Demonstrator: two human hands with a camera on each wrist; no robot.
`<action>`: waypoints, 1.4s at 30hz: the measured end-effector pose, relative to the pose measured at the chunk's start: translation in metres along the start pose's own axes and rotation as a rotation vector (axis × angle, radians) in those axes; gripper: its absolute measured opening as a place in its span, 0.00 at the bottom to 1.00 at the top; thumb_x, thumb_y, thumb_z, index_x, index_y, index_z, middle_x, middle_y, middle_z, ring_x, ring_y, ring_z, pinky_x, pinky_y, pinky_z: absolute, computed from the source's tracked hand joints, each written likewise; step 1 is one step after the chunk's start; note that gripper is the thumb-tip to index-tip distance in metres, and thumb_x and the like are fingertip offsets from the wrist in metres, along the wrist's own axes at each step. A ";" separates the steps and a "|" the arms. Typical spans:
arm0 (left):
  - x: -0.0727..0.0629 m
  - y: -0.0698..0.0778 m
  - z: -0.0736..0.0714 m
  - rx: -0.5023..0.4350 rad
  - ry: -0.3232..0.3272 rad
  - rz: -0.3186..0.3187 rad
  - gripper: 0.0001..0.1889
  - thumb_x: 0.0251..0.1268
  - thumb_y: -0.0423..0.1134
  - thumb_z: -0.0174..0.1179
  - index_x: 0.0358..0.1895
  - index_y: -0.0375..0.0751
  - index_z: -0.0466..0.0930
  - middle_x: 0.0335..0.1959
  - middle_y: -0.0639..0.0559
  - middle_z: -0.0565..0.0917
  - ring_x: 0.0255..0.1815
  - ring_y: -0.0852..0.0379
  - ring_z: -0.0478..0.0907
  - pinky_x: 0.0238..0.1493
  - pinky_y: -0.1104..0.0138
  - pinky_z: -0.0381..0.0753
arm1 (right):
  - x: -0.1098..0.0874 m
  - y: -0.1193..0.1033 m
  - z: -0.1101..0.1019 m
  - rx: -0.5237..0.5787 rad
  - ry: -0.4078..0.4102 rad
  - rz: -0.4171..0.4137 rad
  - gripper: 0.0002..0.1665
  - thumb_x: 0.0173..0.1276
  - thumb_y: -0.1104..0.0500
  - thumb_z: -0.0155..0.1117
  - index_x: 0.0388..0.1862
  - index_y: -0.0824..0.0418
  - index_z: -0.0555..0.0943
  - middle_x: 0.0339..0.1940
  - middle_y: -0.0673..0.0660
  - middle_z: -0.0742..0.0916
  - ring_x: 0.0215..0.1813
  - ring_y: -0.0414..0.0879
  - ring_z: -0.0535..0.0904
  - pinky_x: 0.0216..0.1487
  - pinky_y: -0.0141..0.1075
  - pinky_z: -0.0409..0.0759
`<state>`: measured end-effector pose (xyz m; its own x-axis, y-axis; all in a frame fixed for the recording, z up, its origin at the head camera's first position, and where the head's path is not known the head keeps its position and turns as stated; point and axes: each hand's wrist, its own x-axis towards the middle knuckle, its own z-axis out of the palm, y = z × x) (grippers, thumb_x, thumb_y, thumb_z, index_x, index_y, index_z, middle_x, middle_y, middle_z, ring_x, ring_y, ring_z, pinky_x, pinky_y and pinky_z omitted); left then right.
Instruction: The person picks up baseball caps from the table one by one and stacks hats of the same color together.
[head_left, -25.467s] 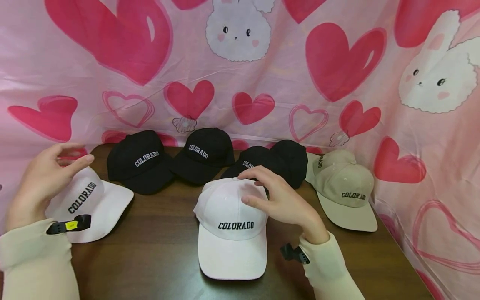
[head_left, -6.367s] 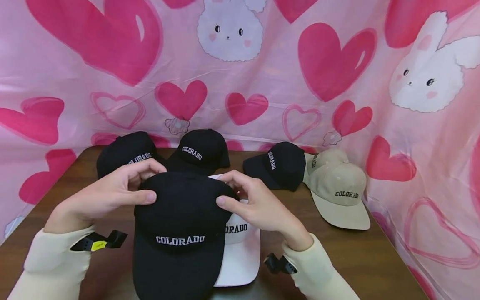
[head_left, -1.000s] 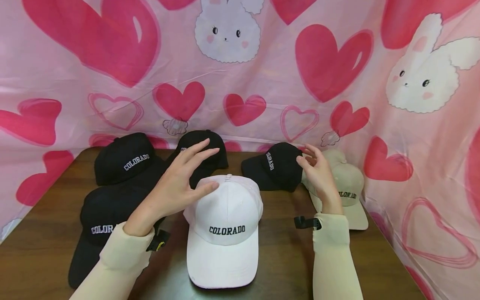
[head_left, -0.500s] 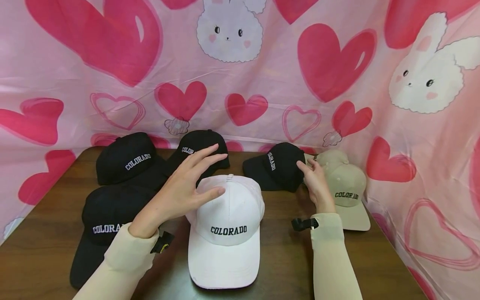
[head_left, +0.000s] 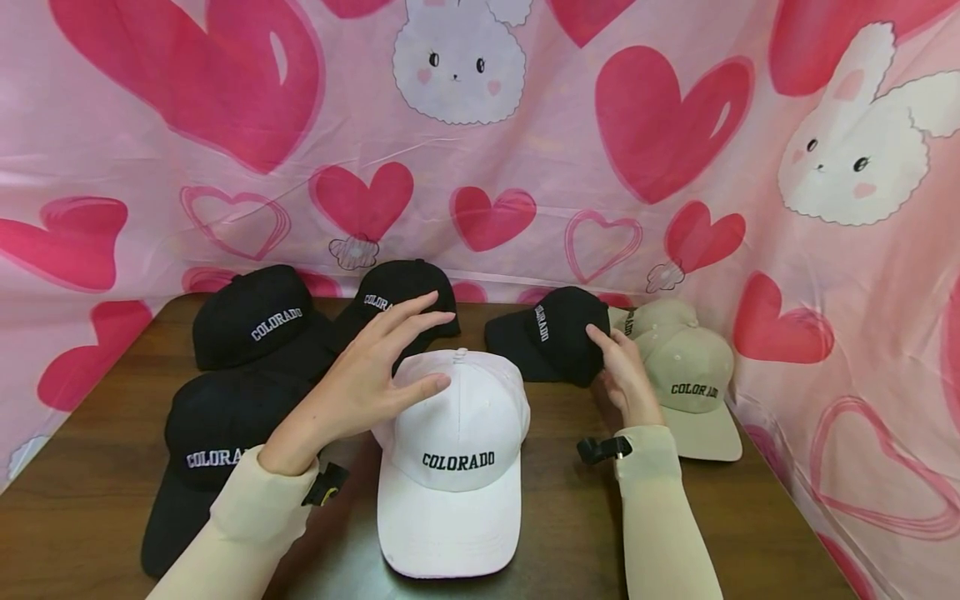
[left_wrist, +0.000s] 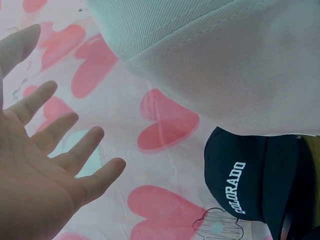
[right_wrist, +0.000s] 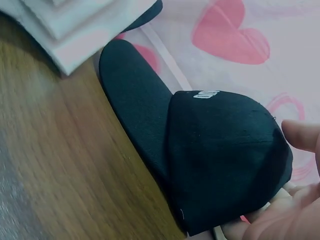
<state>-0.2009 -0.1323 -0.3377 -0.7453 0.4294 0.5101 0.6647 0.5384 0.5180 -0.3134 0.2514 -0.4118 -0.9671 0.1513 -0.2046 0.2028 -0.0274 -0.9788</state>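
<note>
My right hand (head_left: 626,375) grips the back of a black baseball cap (head_left: 564,337) lettered COLORADO. In the right wrist view the thumb lies on the crown of this black cap (right_wrist: 225,155) and the fingers curl under its back edge. My left hand (head_left: 360,375) hovers over a white COLORADO cap (head_left: 453,425) with fingers spread and nothing in them. The left wrist view shows that open palm (left_wrist: 40,170) apart from the white cap's crown (left_wrist: 215,65). Several white brims (right_wrist: 70,40) lie stacked in the right wrist view.
At the left stand black caps: one in front (head_left: 210,442), one behind it (head_left: 255,321), another at back centre (head_left: 427,279). Beige caps (head_left: 693,367) overlap at the right. A pink heart-printed cloth (head_left: 465,150) hangs behind the brown wooden table (head_left: 570,508).
Earlier both hands held a black cap at the middle; a black cap now sits front left. The left-side white cap has gone. Lately my right hand moved left and took hold of the right-hand black cap.
</note>
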 end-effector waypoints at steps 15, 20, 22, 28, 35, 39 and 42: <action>-0.001 -0.001 0.001 0.007 -0.003 -0.007 0.38 0.62 0.46 0.78 0.75 0.52 0.74 0.83 0.49 0.64 0.81 0.45 0.62 0.74 0.35 0.68 | 0.000 0.001 0.001 0.123 0.003 -0.080 0.21 0.80 0.54 0.66 0.65 0.58 0.74 0.54 0.49 0.82 0.51 0.39 0.82 0.51 0.29 0.83; -0.001 -0.002 0.000 0.011 -0.003 -0.013 0.38 0.62 0.46 0.78 0.76 0.53 0.74 0.83 0.50 0.64 0.81 0.45 0.62 0.74 0.35 0.67 | -0.003 -0.005 0.001 0.145 0.045 -0.138 0.10 0.79 0.58 0.67 0.51 0.56 0.75 0.47 0.46 0.83 0.50 0.40 0.82 0.51 0.30 0.82; -0.001 -0.002 0.000 0.012 -0.002 -0.014 0.38 0.63 0.47 0.77 0.76 0.54 0.74 0.83 0.51 0.64 0.81 0.45 0.62 0.74 0.35 0.67 | -0.005 -0.009 0.001 0.147 0.048 -0.160 0.10 0.79 0.59 0.67 0.52 0.56 0.75 0.49 0.46 0.84 0.51 0.40 0.81 0.52 0.30 0.82; -0.001 -0.004 -0.001 0.017 0.008 -0.014 0.37 0.63 0.47 0.77 0.76 0.54 0.74 0.83 0.51 0.64 0.81 0.45 0.62 0.74 0.34 0.67 | -0.013 -0.019 0.001 0.119 0.064 -0.214 0.11 0.79 0.59 0.66 0.54 0.55 0.75 0.48 0.45 0.86 0.48 0.41 0.84 0.48 0.32 0.83; -0.002 -0.004 -0.003 0.022 0.028 -0.015 0.37 0.63 0.46 0.77 0.76 0.54 0.74 0.83 0.52 0.65 0.81 0.45 0.63 0.73 0.35 0.69 | -0.025 -0.034 0.002 0.184 0.070 -0.314 0.09 0.79 0.63 0.65 0.53 0.58 0.75 0.52 0.48 0.85 0.54 0.42 0.82 0.55 0.31 0.81; -0.002 -0.005 -0.005 0.024 0.048 -0.012 0.37 0.63 0.45 0.77 0.76 0.54 0.74 0.83 0.51 0.65 0.81 0.45 0.63 0.72 0.36 0.71 | -0.033 -0.044 0.002 0.236 0.065 -0.381 0.10 0.79 0.65 0.64 0.54 0.59 0.76 0.52 0.49 0.86 0.56 0.43 0.82 0.57 0.31 0.81; -0.001 -0.005 -0.006 0.026 0.060 -0.007 0.36 0.64 0.44 0.77 0.75 0.52 0.74 0.83 0.51 0.65 0.81 0.45 0.63 0.72 0.37 0.71 | -0.040 -0.052 0.001 0.270 0.054 -0.432 0.10 0.79 0.66 0.64 0.54 0.59 0.77 0.52 0.48 0.87 0.55 0.43 0.82 0.57 0.31 0.82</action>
<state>-0.2031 -0.1401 -0.3371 -0.7447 0.3822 0.5471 0.6576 0.5599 0.5040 -0.2856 0.2456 -0.3524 -0.9430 0.2561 0.2127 -0.2678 -0.2042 -0.9416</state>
